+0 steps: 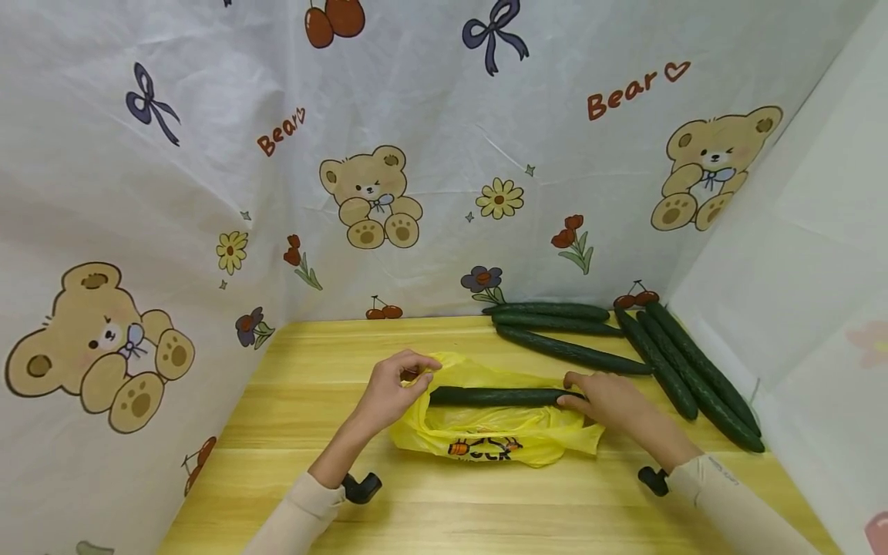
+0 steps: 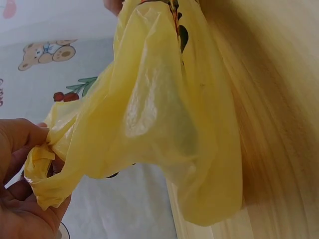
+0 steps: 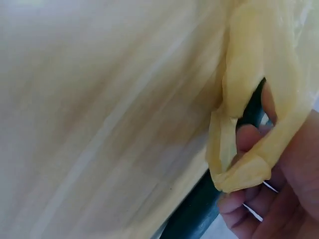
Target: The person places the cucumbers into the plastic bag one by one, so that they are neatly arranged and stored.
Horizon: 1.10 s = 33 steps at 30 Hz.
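Note:
A yellow plastic bag [image 1: 416,439] lies on its side on the table, its mouth spread wide. Inside that mouth a long dark green cucumber [image 1: 492,397] stretches crosswise. My left hand [image 1: 394,389] pinches the bag's left handle, which shows bunched between thumb and fingers in the left wrist view. At the opposite end, my right hand [image 1: 605,397] grips the cucumber's right tip between thumb and fingers. In the right wrist view the bag's other handle [image 3: 244,174] loops over the fingers of that hand and hides part of the grip.
Several more cucumbers [image 1: 572,351] lie behind the bag and along the right wall, some close to my right forearm. The wooden table [image 1: 312,354] is bounded by printed cloth walls [image 1: 444,270] at the back and left, and a pale wall [image 1: 819,308] at right.

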{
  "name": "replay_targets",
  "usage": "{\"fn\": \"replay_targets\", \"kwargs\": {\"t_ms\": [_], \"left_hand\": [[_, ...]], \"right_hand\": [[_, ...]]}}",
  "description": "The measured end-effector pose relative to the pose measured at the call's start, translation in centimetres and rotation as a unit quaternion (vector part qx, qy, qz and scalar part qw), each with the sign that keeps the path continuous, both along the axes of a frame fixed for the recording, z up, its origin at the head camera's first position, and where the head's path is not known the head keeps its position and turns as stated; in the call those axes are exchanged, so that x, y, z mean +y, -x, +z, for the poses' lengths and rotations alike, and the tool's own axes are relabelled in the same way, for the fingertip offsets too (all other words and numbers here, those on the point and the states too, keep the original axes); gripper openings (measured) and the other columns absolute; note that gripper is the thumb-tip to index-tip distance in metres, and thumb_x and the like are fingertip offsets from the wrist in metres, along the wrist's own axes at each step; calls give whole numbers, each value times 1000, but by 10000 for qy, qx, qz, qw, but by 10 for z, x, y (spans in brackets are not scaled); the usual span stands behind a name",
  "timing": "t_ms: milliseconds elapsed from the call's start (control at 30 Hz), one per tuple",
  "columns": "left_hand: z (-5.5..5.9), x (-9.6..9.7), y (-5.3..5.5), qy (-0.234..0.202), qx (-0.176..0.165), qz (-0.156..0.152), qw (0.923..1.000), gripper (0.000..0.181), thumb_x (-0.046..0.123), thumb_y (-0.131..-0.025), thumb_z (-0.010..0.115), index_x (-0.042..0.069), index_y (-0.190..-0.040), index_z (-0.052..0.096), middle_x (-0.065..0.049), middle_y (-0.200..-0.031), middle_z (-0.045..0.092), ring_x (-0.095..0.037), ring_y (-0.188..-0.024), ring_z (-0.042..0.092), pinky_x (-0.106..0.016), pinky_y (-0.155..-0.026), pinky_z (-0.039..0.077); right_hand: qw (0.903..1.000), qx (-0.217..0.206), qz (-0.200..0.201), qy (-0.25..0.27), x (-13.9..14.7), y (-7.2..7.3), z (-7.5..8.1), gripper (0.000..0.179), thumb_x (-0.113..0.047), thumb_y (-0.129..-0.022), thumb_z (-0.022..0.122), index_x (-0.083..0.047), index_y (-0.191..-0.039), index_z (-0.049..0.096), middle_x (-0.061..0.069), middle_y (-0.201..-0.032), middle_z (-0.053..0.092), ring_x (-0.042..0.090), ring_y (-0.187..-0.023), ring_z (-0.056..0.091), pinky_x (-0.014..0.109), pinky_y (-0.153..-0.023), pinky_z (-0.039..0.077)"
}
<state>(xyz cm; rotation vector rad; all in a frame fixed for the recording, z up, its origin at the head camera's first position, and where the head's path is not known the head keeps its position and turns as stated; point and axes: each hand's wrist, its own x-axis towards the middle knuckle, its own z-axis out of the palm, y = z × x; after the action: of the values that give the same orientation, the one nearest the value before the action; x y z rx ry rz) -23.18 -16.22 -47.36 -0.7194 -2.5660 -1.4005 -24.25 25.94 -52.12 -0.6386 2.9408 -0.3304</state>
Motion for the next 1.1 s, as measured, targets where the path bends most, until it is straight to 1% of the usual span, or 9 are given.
{"fn": "replay_targets", "kwargs": {"t_ms": [67,200,300,400,600,733,967,1033,1100], "left_hand": [[-1,1,0,14,9,12,10000,18,14,-104,73,14,-120,81,3,-102,73,-11,-85,62,-25,-81,57],[0,1,1,60,54,65,9999,18,14,-104,73,14,-120,82,4,-103,74,-9,-86,64,-25,-82,59],[0,2,0,69,26,87,9999,18,14,-104,73,15,-120,82,4,-103,74,-10,-85,64,-25,-82,58],[0,2,0,89,-12,100,9999,18,14,-104,72,15,-119,82,4,-101,73,-11,-84,62,-25,-81,58],[0,2,0,103,-50,120,9999,17,15,-105,73,16,-119,82,5,-101,72,-10,-85,63,-25,-83,59],[-1,2,0,62,-43,118,9999,18,15,-104,73,17,-119,82,5,-101,72,-10,-85,62,-25,-83,59],[-2,1,-1,64,-12,111,9999,18,14,-104,73,16,-119,82,5,-98,71,-12,-84,60,-25,-81,58],[-2,0,-1,63,-23,122,9999,18,15,-105,73,16,-120,82,5,-99,71,-11,-84,60,-25,-81,58],[-1,0,-2,62,-42,135,9999,18,15,-105,73,17,-120,82,5,-100,72,-11,-84,61,-25,-82,58]], "right_hand": [[9997,149,-132,104,1,-1,-3,41,-47,-107,65,-15,-132,68,-14,-65,60,4,-53,50,28,-55,43],[9981,510,-214,263,3,-3,-2,38,-41,-105,69,-12,-130,68,-14,-62,56,5,-50,47,26,-51,38],[9972,582,-263,376,5,-4,1,35,-38,-104,71,-13,-127,69,-12,-64,56,5,-51,46,25,-49,37],[9965,540,-289,571,8,-6,3,32,-35,-104,73,-12,-126,68,-11,-65,55,6,-51,46,25,-50,37],[9929,375,-424,1051,18,-6,7,27,-31,-105,72,-12,-124,69,-9,-70,60,5,-54,49,24,-53,40],[9885,291,-604,1355,29,-2,9,28,-31,-106,70,-11,-125,70,-6,-74,63,7,-59,51,26,-57,42],[9841,593,-900,1408,56,9,-1,27,-30,-106,71,-9,-124,70,-5,-79,65,7,-63,53,27,-60,44],[9817,731,-946,1480,62,12,-4,26,-27,-105,72,-8,-123,71,-2,-85,69,10,-69,58,30,-64,49],[9787,923,-980,1547,67,14,-6,26,-26,-104,74,-7,-122,72,5,-95,71,18,-80,64,39,-72,56]]}}
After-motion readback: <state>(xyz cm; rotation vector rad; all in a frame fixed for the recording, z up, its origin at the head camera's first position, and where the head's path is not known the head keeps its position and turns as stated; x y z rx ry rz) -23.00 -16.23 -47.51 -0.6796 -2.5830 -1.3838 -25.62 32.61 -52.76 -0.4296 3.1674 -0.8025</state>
